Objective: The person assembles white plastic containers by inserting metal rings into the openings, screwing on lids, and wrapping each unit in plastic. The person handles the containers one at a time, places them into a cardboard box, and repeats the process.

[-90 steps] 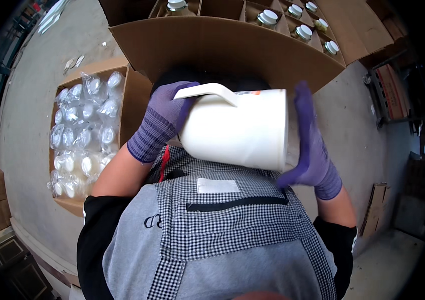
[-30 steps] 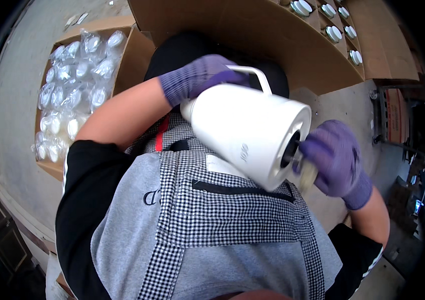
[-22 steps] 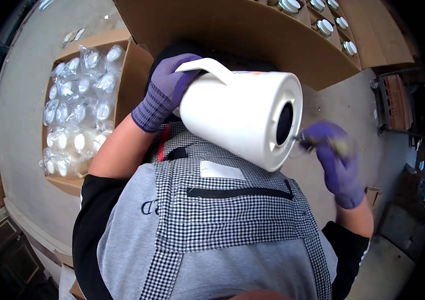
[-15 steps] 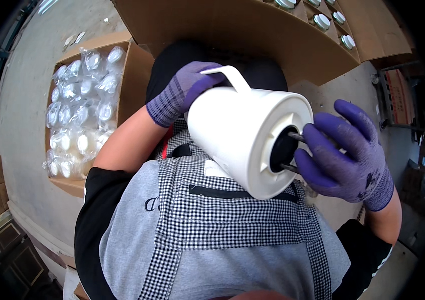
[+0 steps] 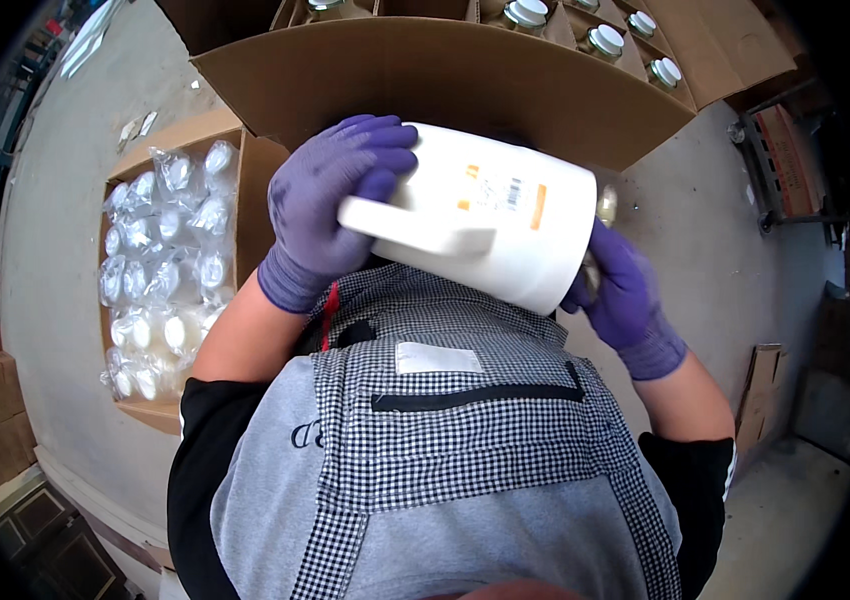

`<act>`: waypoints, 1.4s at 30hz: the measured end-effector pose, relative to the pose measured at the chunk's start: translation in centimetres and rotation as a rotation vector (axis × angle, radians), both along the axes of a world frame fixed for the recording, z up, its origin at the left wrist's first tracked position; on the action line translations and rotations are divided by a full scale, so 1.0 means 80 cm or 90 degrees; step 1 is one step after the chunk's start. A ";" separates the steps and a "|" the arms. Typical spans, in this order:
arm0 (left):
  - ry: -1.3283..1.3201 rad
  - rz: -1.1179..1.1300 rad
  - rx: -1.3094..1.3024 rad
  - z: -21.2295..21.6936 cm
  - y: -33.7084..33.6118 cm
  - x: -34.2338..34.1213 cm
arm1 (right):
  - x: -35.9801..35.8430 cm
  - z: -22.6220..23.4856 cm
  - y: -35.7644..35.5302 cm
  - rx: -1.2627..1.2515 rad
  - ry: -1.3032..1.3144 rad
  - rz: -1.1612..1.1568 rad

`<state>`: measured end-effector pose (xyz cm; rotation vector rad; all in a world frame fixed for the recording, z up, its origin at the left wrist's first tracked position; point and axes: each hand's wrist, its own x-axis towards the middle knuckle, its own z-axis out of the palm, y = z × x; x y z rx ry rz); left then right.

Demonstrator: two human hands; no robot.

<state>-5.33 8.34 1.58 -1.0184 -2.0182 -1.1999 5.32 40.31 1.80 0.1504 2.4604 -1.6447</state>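
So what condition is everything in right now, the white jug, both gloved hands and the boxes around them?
White jug: tipped on its side, held off the floor.
Left hand: gloved, gripping the jug at its handle.
Right hand: gloved, against the jug's end; grip hidden.
Big cardboard box: open, capped jars standing upright in its dividers.
Smaller box: open, full of clear bagged pieces.

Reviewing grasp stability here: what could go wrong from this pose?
1. The white jug lies tilted in mid-air; the left hand holds only by its handle, so it could twist or slip.
2. The right hand sits at the jug's end, partly hidden; its grip cannot be judged.
3. A drop might hit the open carton of jars.
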 end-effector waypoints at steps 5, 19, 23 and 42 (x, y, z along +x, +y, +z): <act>-0.434 -0.034 0.223 -0.017 -0.006 0.011 | -0.009 0.111 0.001 0.242 0.456 0.288; -0.060 0.002 0.120 -0.011 0.026 0.009 | -0.010 0.029 -0.001 -0.009 0.022 -0.031; -0.042 -0.055 0.021 -0.009 0.017 -0.027 | -0.015 -0.006 0.009 -0.222 -0.142 -0.031; -0.304 -0.225 -0.149 0.010 -0.030 -0.158 | -0.449 0.030 0.262 0.607 0.525 0.257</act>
